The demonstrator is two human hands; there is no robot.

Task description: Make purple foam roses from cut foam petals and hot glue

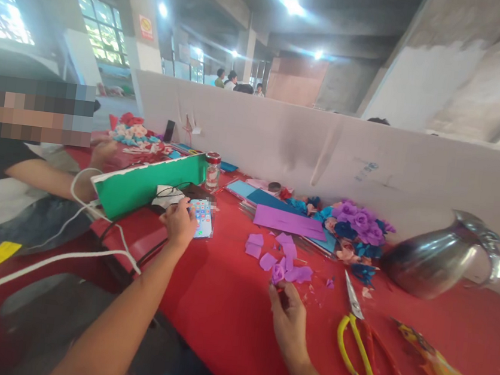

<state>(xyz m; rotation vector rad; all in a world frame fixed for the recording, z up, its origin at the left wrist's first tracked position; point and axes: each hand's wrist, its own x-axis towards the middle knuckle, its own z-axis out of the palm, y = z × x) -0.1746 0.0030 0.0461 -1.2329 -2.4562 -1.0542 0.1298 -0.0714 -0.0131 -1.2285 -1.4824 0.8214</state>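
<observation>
My left hand (180, 223) is at the left edge of a phone (202, 219) lying on the red table, its screen lit with app icons. Whether its fingers grip the phone cannot be made out. Between the thumb and fingers of my right hand (289, 312) is a small purple paper flower (278, 273). Cut purple petals (267, 262) lie just beyond it. Behind them rests a purple paper strip (289, 221) on blue sheets. Scissors (357, 338) with yellow and red handles lie right of my right hand, and a yellow glue gun (439, 368) lies farther right.
A metal jug (440, 257) stands at the back right beside finished paper flowers (359, 221). A green box panel (151, 185) and a lidded glass jar (212, 172) are at the left. White cables (102, 254) hang by the table edge. Another person (5, 153) sits at the far left.
</observation>
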